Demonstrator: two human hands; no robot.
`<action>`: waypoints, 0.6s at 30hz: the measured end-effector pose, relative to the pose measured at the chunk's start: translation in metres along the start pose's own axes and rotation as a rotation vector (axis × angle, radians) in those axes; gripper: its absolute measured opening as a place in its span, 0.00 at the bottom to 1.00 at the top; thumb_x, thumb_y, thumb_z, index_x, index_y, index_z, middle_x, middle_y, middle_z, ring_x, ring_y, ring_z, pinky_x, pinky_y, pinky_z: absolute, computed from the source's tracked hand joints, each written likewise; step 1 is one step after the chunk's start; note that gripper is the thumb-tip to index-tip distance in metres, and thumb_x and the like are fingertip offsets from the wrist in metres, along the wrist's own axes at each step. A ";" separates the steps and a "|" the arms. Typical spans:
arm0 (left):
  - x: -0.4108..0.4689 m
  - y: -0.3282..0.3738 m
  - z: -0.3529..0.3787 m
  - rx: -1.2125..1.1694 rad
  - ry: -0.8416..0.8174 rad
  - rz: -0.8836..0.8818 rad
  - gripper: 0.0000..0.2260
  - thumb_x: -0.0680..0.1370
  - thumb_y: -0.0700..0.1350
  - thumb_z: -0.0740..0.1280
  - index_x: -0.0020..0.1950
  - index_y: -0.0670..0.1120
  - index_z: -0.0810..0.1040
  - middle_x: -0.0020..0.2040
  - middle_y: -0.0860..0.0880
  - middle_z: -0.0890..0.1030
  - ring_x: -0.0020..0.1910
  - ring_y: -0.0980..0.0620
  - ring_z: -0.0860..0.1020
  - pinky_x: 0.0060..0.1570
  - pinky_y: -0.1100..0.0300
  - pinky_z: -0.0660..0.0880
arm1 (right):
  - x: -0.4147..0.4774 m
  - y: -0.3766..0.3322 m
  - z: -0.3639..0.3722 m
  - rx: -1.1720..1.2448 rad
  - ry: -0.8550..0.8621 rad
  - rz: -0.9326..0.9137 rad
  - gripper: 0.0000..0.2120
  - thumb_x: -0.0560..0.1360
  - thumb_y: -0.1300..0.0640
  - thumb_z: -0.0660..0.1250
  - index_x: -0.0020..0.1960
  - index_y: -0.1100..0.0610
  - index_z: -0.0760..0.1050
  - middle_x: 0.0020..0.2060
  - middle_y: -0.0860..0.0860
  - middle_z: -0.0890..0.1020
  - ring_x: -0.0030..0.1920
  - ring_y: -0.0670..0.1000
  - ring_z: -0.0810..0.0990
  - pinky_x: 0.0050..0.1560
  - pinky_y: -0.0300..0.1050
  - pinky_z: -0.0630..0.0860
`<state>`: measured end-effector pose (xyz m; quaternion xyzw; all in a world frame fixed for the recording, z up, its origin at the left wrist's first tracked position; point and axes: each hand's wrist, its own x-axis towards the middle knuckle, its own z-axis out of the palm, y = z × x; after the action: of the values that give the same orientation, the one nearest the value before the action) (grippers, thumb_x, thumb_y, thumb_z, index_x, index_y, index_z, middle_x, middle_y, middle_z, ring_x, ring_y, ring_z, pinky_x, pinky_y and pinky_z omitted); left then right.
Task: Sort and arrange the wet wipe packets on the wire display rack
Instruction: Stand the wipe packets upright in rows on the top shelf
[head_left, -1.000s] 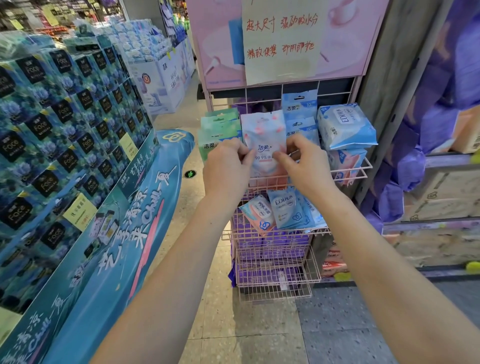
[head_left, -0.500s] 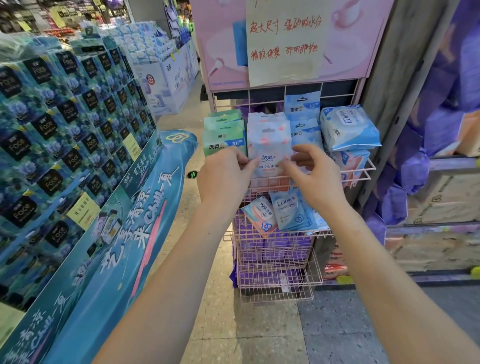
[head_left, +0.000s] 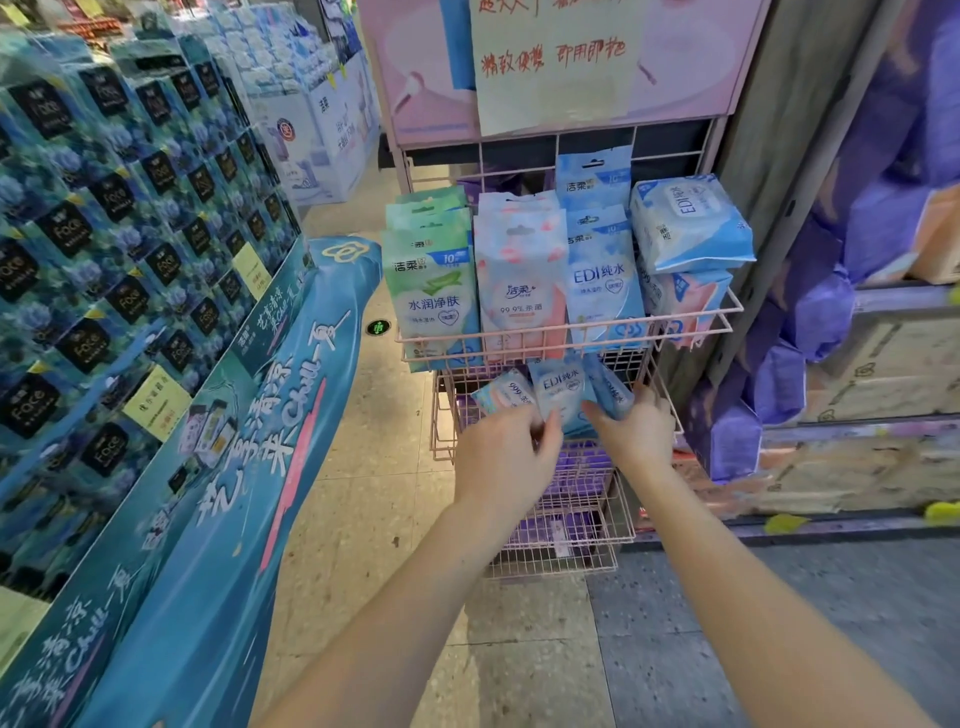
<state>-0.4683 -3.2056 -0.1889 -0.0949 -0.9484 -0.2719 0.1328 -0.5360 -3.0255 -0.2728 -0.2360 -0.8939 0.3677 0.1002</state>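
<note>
Forearms rise from the bottom edge of the frame toward the middle tier of the pink wire rack (head_left: 696, 318). At centre frame the left hand (head_left: 506, 460) has its fingers curled, thumb and fingertips pinching the lower edge of a small blue packet (head_left: 558, 392). Just to its right, the right hand (head_left: 639, 434) closes thumb and fingers on a slanted blue packet (head_left: 613, 396). A small pink packet (head_left: 504, 392) leans loose at their left. All three lie tilted and jumbled, so the step in hand looks to be straightening this tier. Under them a lower basket (head_left: 563, 561) holds purple packs (head_left: 566, 483). Higher in the frame the top basket looks sorted: green packets (head_left: 434, 296), pink-and-white packets (head_left: 519, 291) and tall blue packets (head_left: 602, 280) stand upright in rows, with a big blue pack (head_left: 685, 223) lying on a pinkish one at the right. Next, I judge, the two blue packets want squaring together and standing upright, and the pink one its own row, with no corner snagging on the wire. Behind hangs a handwritten sign (head_left: 553, 62); dark-blue boxes (head_left: 104, 208) fill the left of the frame.
</note>
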 end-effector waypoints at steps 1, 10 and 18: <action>0.001 -0.002 0.009 -0.021 -0.058 -0.037 0.18 0.84 0.56 0.63 0.35 0.51 0.72 0.29 0.56 0.73 0.29 0.53 0.74 0.31 0.58 0.65 | 0.006 0.001 0.006 -0.084 -0.043 -0.003 0.41 0.70 0.36 0.74 0.67 0.68 0.73 0.60 0.67 0.78 0.63 0.66 0.75 0.64 0.56 0.72; 0.029 -0.011 0.052 -0.302 -0.247 -0.337 0.15 0.85 0.50 0.60 0.66 0.44 0.78 0.53 0.44 0.84 0.47 0.44 0.82 0.39 0.56 0.72 | 0.009 -0.008 0.007 -0.102 -0.137 0.017 0.28 0.72 0.41 0.74 0.60 0.62 0.77 0.58 0.61 0.79 0.58 0.62 0.77 0.54 0.50 0.73; 0.031 0.003 0.053 -0.598 -0.287 -0.483 0.16 0.86 0.53 0.59 0.69 0.46 0.73 0.50 0.49 0.81 0.35 0.55 0.77 0.29 0.63 0.69 | -0.016 -0.009 -0.028 0.810 -0.365 0.246 0.15 0.74 0.62 0.75 0.58 0.60 0.75 0.50 0.57 0.85 0.43 0.54 0.87 0.42 0.48 0.82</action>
<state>-0.5076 -3.1711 -0.2208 0.0593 -0.8314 -0.5430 -0.1019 -0.5153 -3.0218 -0.2464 -0.2135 -0.6468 0.7320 -0.0189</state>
